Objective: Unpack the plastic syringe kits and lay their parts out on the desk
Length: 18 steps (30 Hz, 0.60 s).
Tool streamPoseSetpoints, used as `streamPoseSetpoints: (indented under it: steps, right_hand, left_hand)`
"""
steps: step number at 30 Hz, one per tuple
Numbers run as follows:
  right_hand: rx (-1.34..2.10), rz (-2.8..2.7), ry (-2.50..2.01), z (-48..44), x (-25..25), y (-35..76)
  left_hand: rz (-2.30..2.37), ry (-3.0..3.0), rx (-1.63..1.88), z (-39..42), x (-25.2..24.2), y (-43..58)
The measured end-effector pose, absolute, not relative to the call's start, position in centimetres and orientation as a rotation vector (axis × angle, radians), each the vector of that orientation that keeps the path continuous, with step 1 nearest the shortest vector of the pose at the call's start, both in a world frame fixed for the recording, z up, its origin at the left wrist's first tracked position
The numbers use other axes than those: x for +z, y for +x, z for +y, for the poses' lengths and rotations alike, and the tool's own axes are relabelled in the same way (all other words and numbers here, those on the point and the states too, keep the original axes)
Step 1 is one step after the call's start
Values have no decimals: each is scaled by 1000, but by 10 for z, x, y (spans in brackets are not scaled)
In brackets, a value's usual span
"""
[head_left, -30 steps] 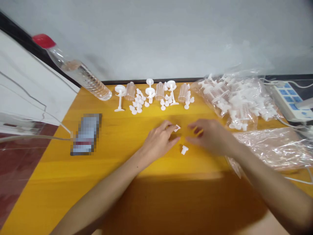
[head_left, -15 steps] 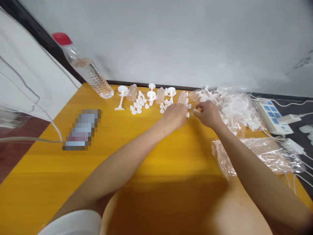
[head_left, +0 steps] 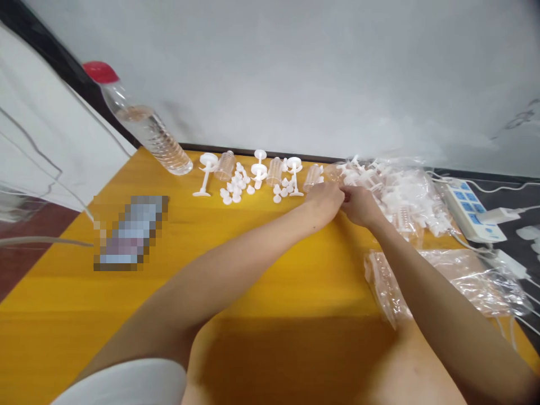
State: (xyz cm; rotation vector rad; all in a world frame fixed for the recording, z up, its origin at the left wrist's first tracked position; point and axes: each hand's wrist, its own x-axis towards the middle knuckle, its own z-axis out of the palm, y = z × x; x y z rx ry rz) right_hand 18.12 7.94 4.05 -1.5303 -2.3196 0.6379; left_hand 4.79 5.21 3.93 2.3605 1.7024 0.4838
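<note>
Both my arms reach to the far side of the yellow table point(head_left: 261, 264). My left hand point(head_left: 325, 201) and my right hand point(head_left: 360, 205) meet fingertip to fingertip at the left edge of a clear plastic bag of white plastic parts point(head_left: 396, 188). The fingers of both hands are curled and pinched; what they grip is hidden behind the hands. Just left of my hands lies a row of small white plastic caps, plungers and clear small cups point(head_left: 257, 175).
A water bottle with a red cap point(head_left: 141, 124) leans at the back left. A blurred flat object point(head_left: 129, 230) lies on the left. An empty clear bag point(head_left: 442, 275) lies at the right, with a white power strip point(head_left: 470, 211) and cables beyond.
Both hands moved from the table's middle, where a small white piece lay, up to the back row and then right to the bag's edge. The view shifted slightly.
</note>
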Motion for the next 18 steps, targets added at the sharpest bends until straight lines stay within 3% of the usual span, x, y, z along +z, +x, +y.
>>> streamPoseSetpoints:
  steps: [4, 7, 11, 14, 18]
  right_hand:
    - [625, -2254, -1587, 72, 51, 205]
    - [374, -2177, -1678, 71, 64, 238]
    - [-16, -2188, -1763, 77, 69, 272]
    - [-71, -2303, -1730, 81, 56, 274]
    - [-78, -2432, -1734, 80, 41, 264]
  left_hand:
    - [1756, 2388, 243, 40, 49, 38]
    - [1754, 2404, 175, 36, 54, 32]
    - [1765, 2428, 306, 46, 55, 32]
    - [1743, 2477, 446, 60, 52, 47]
    - [1630, 2617, 376, 71, 40, 77]
